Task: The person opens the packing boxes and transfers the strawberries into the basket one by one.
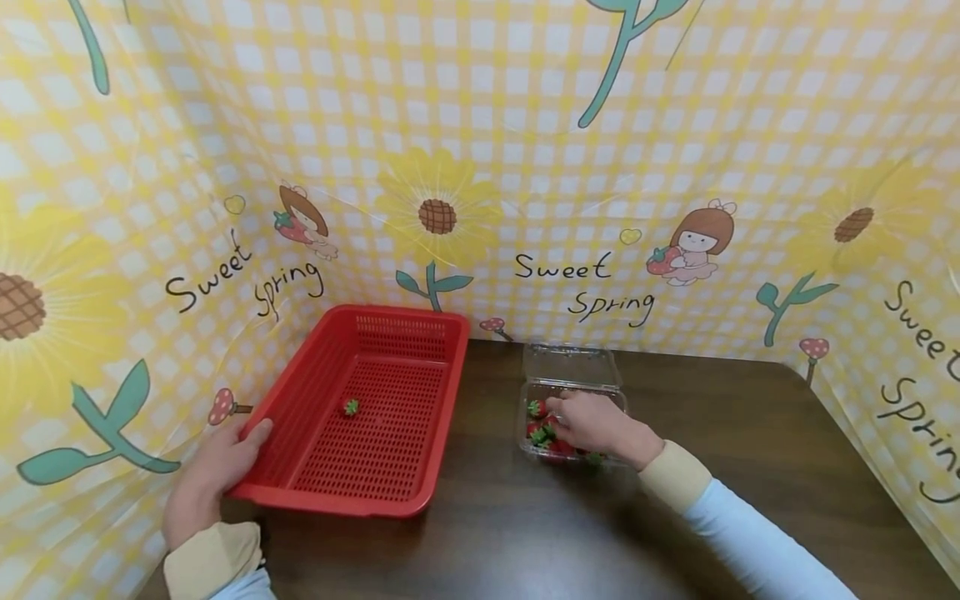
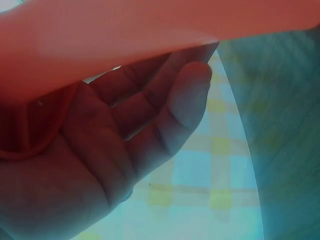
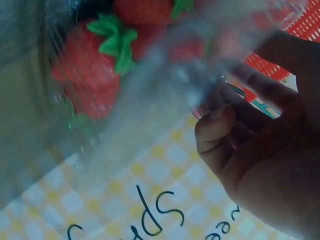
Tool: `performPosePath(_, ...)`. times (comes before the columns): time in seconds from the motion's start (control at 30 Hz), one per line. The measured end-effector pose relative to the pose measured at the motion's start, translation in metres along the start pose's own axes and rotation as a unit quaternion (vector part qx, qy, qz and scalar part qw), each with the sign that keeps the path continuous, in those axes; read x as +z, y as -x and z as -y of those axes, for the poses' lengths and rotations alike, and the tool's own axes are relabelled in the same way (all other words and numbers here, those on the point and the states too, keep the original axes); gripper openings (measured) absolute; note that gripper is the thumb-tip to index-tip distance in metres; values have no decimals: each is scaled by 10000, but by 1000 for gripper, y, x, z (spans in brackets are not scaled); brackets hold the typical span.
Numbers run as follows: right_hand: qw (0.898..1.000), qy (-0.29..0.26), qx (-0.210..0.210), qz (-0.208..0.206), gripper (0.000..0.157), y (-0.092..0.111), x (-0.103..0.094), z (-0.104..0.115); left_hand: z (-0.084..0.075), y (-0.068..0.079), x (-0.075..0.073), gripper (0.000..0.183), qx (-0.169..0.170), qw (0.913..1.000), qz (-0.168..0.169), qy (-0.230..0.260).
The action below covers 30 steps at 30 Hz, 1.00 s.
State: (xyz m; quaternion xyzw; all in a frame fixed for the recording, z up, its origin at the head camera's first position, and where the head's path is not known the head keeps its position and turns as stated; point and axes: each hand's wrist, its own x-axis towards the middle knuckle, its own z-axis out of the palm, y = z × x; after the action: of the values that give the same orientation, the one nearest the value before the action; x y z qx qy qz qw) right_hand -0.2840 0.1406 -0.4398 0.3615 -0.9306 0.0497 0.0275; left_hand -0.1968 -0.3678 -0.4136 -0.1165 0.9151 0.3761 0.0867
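Note:
My left hand [image 1: 225, 457] grips the left rim of a red plastic basket [image 1: 444, 400], thumb over the edge; in the left wrist view its curled fingers [image 2: 165, 112] lie under the rim. One strawberry [image 1: 351, 407], showing its green leaves, lies on the slotted basket floor. To the right, my right hand [image 1: 596, 423] reaches into a clear plastic clamshell box [image 1: 522, 429] holding several strawberries [image 3: 92, 65]. In the right wrist view its fingers [image 3: 215, 131] are bent behind the blurred box wall. Whether the fingertips pinch a strawberry is hidden.
The box's clear lid [image 1: 570, 367] stands folded back at its far side. Beneath everything is a dark wooden table [image 1: 510, 533]. A yellow checked cloth [image 1: 487, 108] with printed flowers encloses the table at the back and sides.

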Motion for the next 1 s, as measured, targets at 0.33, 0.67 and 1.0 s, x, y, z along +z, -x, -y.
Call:
performPosePath(0.33,9953,110,470,835,23,-14,17,4,2,1,-1,69,-75,9998,67,145)
performPosePath(0.67,9952,-16,531,827,10,-19,20,3,6,3,0,72,-152,9994,86,291)
performPosePath(1.0,9991,-156,339,220,7,-11,2,-7,4,2,-1,66,48,10000,-25,10)
